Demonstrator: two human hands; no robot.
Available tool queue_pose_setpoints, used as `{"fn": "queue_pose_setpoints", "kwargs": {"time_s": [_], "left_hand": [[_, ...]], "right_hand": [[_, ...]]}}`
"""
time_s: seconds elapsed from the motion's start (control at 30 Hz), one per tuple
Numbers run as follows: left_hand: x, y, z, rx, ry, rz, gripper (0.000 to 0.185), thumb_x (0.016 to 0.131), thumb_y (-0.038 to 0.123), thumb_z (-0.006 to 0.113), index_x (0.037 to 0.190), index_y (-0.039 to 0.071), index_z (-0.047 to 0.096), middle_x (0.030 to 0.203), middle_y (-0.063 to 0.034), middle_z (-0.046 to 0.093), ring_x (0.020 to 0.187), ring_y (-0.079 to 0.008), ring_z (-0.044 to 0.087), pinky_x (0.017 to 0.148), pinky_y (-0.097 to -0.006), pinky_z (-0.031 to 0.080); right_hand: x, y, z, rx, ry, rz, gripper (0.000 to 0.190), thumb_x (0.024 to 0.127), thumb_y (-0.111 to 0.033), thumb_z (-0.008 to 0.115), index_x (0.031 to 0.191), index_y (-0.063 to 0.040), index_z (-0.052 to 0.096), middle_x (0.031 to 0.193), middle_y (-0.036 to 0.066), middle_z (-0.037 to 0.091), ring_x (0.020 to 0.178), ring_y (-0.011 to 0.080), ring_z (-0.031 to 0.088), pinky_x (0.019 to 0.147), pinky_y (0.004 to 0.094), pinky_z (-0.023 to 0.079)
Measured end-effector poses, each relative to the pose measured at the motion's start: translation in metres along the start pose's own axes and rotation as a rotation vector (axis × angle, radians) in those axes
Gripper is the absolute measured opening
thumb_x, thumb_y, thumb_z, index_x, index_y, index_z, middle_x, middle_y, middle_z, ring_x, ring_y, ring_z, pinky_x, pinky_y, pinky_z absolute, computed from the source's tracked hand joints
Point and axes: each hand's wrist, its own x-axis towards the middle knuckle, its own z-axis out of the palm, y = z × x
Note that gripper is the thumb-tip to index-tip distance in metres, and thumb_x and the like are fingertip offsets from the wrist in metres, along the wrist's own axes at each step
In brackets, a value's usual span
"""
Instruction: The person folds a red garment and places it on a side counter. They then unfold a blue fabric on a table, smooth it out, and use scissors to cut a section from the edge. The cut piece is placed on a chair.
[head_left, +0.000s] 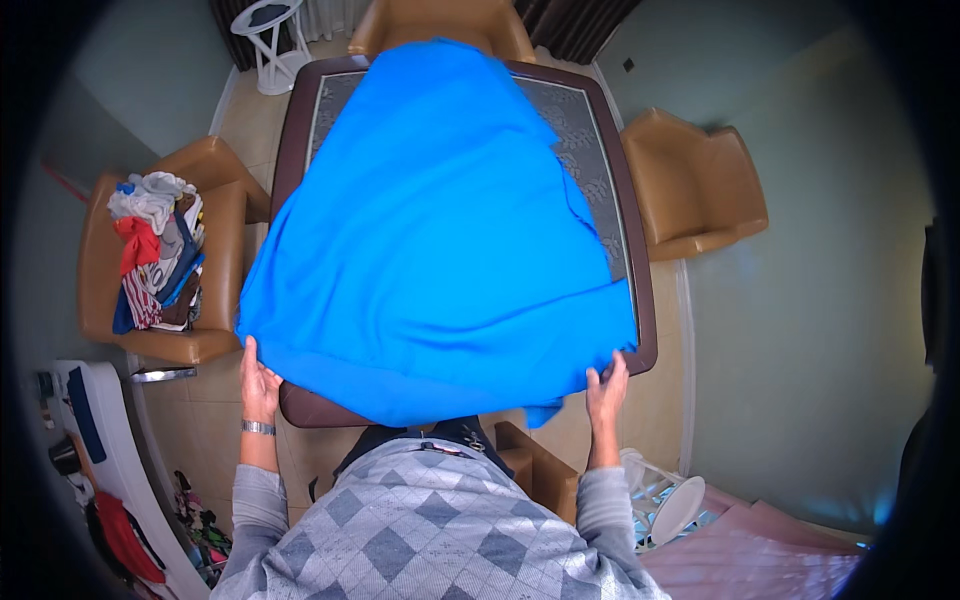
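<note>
A large bright blue cloth (435, 225) is spread over the table (289, 169), creased, with its far end reaching the table's far edge. My left hand (259, 382), with a metal watch at the wrist, grips the cloth's near left corner just past the table's side. At the near right corner, my right hand (606, 382) holds the edge between thumb and fingers. The near edge of the cloth sags between my hands in front of my body, and a small flap (544, 412) hangs down toward the right. Folds hide the cloth's full outline.
Tan armchairs stand left (217, 300), right (690, 187) and beyond the table. A pile of clothes (161, 255) lies on the left one. A white side table (270, 45) stands far left, another (675, 510) behind my right arm. A white counter (120, 450) runs along the left.
</note>
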Motion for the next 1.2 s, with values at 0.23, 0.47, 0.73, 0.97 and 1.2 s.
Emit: {"fn": "queue_pose_setpoints", "kwargs": {"time_s": [0.23,0.47,0.73,0.97,1.2], "left_hand": [[-0.049,-0.070,0.046,0.320,0.011,0.033,0.029,0.105,0.025,0.075,0.123,0.007,0.062,0.113,-0.0078,0.074,0.092,-0.0165,0.073,0.075,-0.0340,0.065],[-0.079,-0.145,0.061,0.384,0.178,0.161,0.022,0.107,0.011,0.066,0.127,0.004,0.068,0.118,-0.0074,0.076,0.100,-0.0173,0.071,0.089,-0.0353,0.059],[-0.038,-0.082,0.014,0.307,0.336,0.332,0.035,0.113,0.022,0.059,0.138,-0.001,0.058,0.137,-0.0164,0.069,0.112,-0.0251,0.068,0.100,-0.0414,0.058],[-0.035,-0.098,0.018,0.826,0.571,0.515,0.075,0.098,0.035,0.081,0.151,-0.006,0.047,0.139,-0.0226,0.067,0.120,-0.0308,0.067,0.108,-0.0432,0.053],[-0.040,-0.106,-0.007,1.075,0.566,0.474,0.042,0.098,0.022,0.078,0.129,-0.004,0.067,0.120,-0.0253,0.076,0.110,-0.0334,0.074,0.097,-0.0444,0.056]], "right_hand": [[0.135,0.021,0.036,-0.135,0.079,0.127,0.086,0.092,-0.030,0.083,0.161,-0.004,0.040,0.151,0.033,0.051,0.140,0.0486,0.049,0.119,0.0542,0.041],[0.213,-0.017,0.053,-0.256,-0.108,-0.014,0.085,0.090,-0.040,0.084,0.159,-0.007,0.046,0.152,0.024,0.057,0.143,0.0462,0.049,0.119,0.0590,0.039],[0.280,-0.060,0.088,-0.210,-0.187,-0.055,0.078,0.084,-0.034,0.093,0.146,-0.004,0.057,0.136,0.022,0.068,0.131,0.0407,0.062,0.113,0.0501,0.049],[0.296,-0.096,0.124,-0.203,-0.311,-0.167,0.044,0.095,-0.026,0.081,0.131,-0.005,0.066,0.117,0.024,0.076,0.110,0.0446,0.073,0.095,0.0543,0.056],[0.346,-0.092,0.147,0.120,-0.236,-0.274,0.025,0.097,-0.015,0.073,0.117,-0.001,0.066,0.107,0.026,0.075,0.105,0.0444,0.074,0.093,0.0514,0.055]]}}
